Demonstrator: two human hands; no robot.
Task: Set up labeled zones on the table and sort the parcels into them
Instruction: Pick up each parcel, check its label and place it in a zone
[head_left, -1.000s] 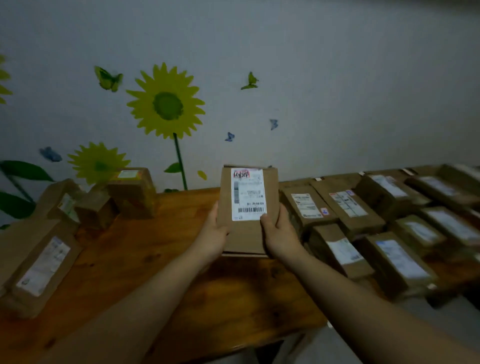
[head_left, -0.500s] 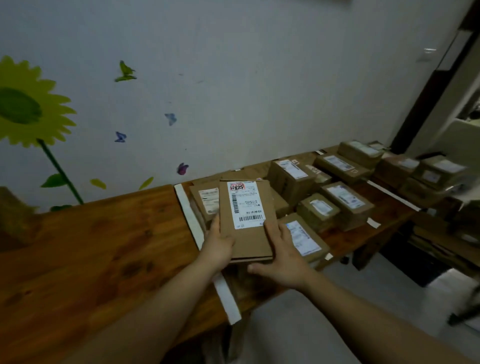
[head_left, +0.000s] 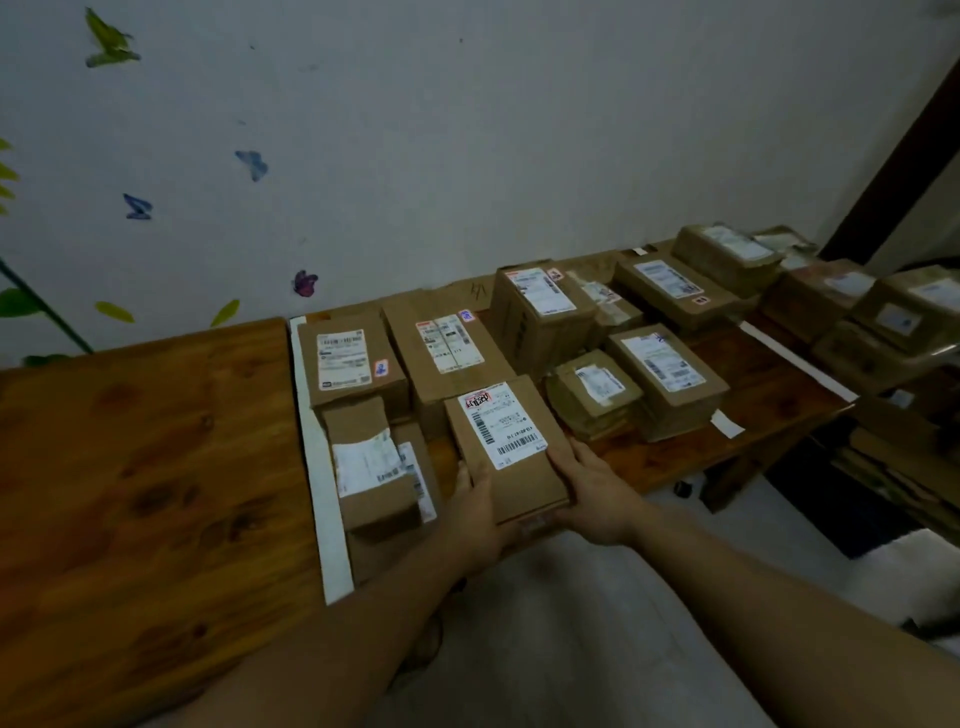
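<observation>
Tape strip (head_left: 318, 467): white divider bounding the zone's left side.
Left hand (head_left: 475, 512): grips the parcel (head_left: 506, 449) at its near-left corner.
Parcel: label up, long axis pointing away, over the table's (head_left: 130, 467) near edge among other boxes (head_left: 540, 312).
Right hand (head_left: 592, 488): clasps the right edge; equally near.

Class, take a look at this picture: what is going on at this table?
A person grips a flat brown parcel, left hand and right hand on its sides, at the near edge of the wooden table. It is within the zone between two white tape strips, where other labelled parcels already lie. Whether it is set down yet is unclear.
</observation>
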